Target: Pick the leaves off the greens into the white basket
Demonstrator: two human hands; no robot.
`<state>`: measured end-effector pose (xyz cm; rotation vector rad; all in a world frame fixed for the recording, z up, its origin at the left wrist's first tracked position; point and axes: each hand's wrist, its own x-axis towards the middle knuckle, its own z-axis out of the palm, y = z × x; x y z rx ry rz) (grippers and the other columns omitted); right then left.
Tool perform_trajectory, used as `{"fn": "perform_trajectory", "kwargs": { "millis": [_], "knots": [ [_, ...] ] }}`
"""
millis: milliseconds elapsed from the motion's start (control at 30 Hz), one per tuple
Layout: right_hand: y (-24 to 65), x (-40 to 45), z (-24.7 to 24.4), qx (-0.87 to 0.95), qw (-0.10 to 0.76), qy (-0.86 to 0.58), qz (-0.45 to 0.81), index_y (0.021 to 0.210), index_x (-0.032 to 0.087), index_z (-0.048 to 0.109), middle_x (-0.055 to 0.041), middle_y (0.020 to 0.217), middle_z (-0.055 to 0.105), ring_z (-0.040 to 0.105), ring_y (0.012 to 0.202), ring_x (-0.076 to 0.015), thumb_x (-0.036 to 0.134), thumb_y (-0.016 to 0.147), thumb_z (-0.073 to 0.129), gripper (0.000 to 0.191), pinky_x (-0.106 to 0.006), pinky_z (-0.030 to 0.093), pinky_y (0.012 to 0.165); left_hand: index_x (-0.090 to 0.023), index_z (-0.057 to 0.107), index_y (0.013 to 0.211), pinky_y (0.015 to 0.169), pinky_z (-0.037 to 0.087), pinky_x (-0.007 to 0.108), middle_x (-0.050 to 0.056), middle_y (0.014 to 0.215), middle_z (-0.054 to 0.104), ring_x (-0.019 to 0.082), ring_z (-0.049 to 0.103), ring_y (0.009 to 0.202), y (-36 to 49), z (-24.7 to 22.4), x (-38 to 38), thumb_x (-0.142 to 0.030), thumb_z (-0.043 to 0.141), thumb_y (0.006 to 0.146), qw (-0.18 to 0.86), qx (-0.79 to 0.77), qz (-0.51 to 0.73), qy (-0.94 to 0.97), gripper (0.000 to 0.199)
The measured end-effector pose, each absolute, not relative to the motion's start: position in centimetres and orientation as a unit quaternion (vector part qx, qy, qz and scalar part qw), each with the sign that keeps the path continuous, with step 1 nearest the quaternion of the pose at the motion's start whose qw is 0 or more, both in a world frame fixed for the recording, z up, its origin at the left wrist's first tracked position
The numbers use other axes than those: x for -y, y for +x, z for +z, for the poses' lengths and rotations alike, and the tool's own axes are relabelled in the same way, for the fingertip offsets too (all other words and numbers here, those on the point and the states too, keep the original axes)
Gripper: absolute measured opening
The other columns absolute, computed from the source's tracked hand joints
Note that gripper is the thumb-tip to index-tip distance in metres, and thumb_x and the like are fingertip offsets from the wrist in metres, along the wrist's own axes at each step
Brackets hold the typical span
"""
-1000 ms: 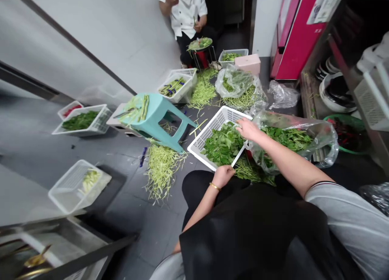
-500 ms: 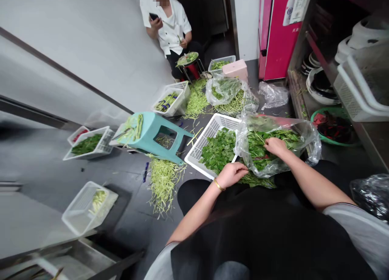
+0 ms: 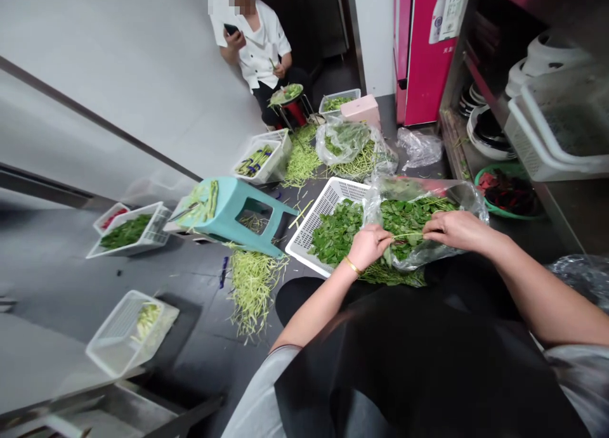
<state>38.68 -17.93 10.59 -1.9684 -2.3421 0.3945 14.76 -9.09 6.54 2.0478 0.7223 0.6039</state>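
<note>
A thin green stem (image 3: 407,235) stretches between my two hands, above an open clear plastic bag (image 3: 469,200) of leafy greens (image 3: 413,211). My left hand (image 3: 371,246) pinches its left end near the basket's corner. The right end is pinched in my right hand (image 3: 445,229), over the bag's near right side. Left of the bag, a white basket (image 3: 304,235) holds loose green leaves (image 3: 337,229). More stems (image 3: 392,274) lie below the bag, by my lap.
A turquoise stool (image 3: 228,203) stands left of the basket, beside piled pale stems (image 3: 254,289). Behind, a seated person (image 3: 264,42) holds a phone and a stalk. Shelving (image 3: 547,203) with a green bowl (image 3: 507,213) borders the right; another white basket (image 3: 128,336) sits lower left.
My right hand has moved from inside the bag's greens toward its near right edge. A stem now spans both hands. The view has shifted slightly, moving the surroundings left.
</note>
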Motion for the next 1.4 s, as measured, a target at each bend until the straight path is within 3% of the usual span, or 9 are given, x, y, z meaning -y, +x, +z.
{"fn": "perform_trajectory", "kwargs": {
  "millis": [133, 233, 500, 567, 700, 800, 1033, 1267, 1400],
  "knots": [
    [36.1, 17.4, 11.1, 0.704, 0.207, -0.675, 0.071, 0.102, 0.025, 0.07, -0.0072, 0.102, 0.065, 0.063, 0.086, -0.0207, 0.042, 0.088, 0.05, 0.03, -0.03, 0.045, 0.074, -0.014, 0.071, 0.071, 0.057, 0.039, 0.024, 0.003, 0.061, 0.061, 0.011, 0.048, 0.055, 11.7, 4.8, 10.0, -0.044, 0.07, 0.072, 0.571, -0.368, 0.244, 0.692, 0.03],
    [32.3, 16.4, 9.9, 0.652, 0.306, -0.677, 0.152, 0.093, 0.021, 0.07, -0.0086, 0.093, 0.068, 0.063, 0.081, -0.0206, 0.045, 0.088, 0.048, 0.034, -0.032, 0.047, 0.074, -0.012, 0.069, 0.073, 0.05, 0.034, 0.022, 0.0, 0.055, 0.057, 0.008, 0.043, 0.049, 10.2, 3.4, 11.0, -0.045, 0.071, 0.069, 0.606, -0.423, 0.311, 0.598, 0.034],
    [24.4, 12.5, 5.2, 0.593, 0.214, -0.548, 0.549, 0.091, 0.015, 0.068, 0.0021, 0.055, 0.058, 0.052, 0.043, -0.0118, 0.055, 0.07, 0.064, 0.045, -0.024, 0.04, 0.043, -0.015, 0.066, 0.076, 0.052, 0.041, 0.021, -0.002, 0.057, 0.058, 0.008, 0.05, 0.051, 7.3, 2.3, 11.9, -0.034, 0.074, 0.066, 0.606, -0.44, 0.369, 0.55, 0.022],
    [25.4, 11.7, 5.7, 0.585, 0.211, -0.578, 0.528, 0.083, 0.015, 0.07, 0.0023, 0.052, 0.057, 0.051, 0.04, -0.0114, 0.051, 0.069, 0.066, 0.039, -0.024, 0.04, 0.043, -0.013, 0.065, 0.074, 0.049, 0.042, 0.021, -0.001, 0.056, 0.059, 0.008, 0.051, 0.048, 6.2, 2.3, 11.8, -0.036, 0.077, 0.063, 0.658, -0.433, 0.326, 0.523, 0.028],
    [26.9, 11.1, 6.6, 0.544, 0.298, -0.666, 0.415, 0.078, 0.017, 0.069, 0.0015, 0.053, 0.059, 0.049, 0.039, -0.0106, 0.049, 0.069, 0.067, 0.034, -0.025, 0.04, 0.042, -0.012, 0.065, 0.071, 0.046, 0.04, 0.02, 0.003, 0.062, 0.065, 0.008, 0.053, 0.049, 4.7, 2.0, 11.2, -0.041, 0.082, 0.056, 0.746, -0.41, 0.319, 0.416, 0.037],
    [25.3, 11.9, 5.9, 0.521, 0.271, -0.612, 0.529, 0.081, 0.016, 0.067, 0.002, 0.052, 0.057, 0.049, 0.04, -0.0108, 0.053, 0.069, 0.067, 0.039, -0.024, 0.04, 0.041, -0.012, 0.067, 0.072, 0.052, 0.041, 0.02, 0.003, 0.066, 0.066, 0.007, 0.055, 0.055, 4.8, 1.5, 10.9, -0.039, 0.084, 0.053, 0.771, -0.391, 0.383, 0.326, 0.037],
    [20.6, 12.5, 3.1, 0.548, 0.233, -0.558, 0.578, 0.072, 0.016, 0.062, 0.008, 0.04, 0.042, 0.039, 0.034, -0.0074, 0.054, 0.069, 0.065, 0.039, -0.021, 0.031, 0.036, -0.013, 0.07, 0.069, 0.061, 0.04, 0.022, 0.0, 0.069, 0.065, 0.007, 0.052, 0.062, 5.7, -0.1, 11.1, -0.031, 0.086, 0.051, 0.728, -0.421, 0.452, 0.297, 0.03],
    [21.9, 11.5, 2.3, 0.603, 0.153, -0.554, 0.553, 0.068, 0.016, 0.059, 0.0063, 0.042, 0.045, 0.043, 0.036, -0.0089, 0.052, 0.073, 0.061, 0.036, -0.021, 0.033, 0.039, -0.014, 0.063, 0.066, 0.072, 0.044, 0.024, 0.001, 0.082, 0.065, 0.009, 0.058, 0.074, 5.1, -1.2, 11.6, -0.028, 0.085, 0.053, 0.748, -0.413, 0.502, 0.137, 0.029],
    [21.6, 10.8, 2.0, 0.584, 0.199, -0.571, 0.542, 0.069, 0.017, 0.061, 0.006, 0.042, 0.045, 0.043, 0.036, -0.0086, 0.051, 0.073, 0.063, 0.034, -0.021, 0.032, 0.04, -0.014, 0.06, 0.064, 0.076, 0.045, 0.026, 0.001, 0.086, 0.064, 0.01, 0.058, 0.079, 4.4, -1.0, 11.0, -0.029, 0.083, 0.057, 0.705, -0.4, 0.557, 0.181, 0.028]
  ]
}}
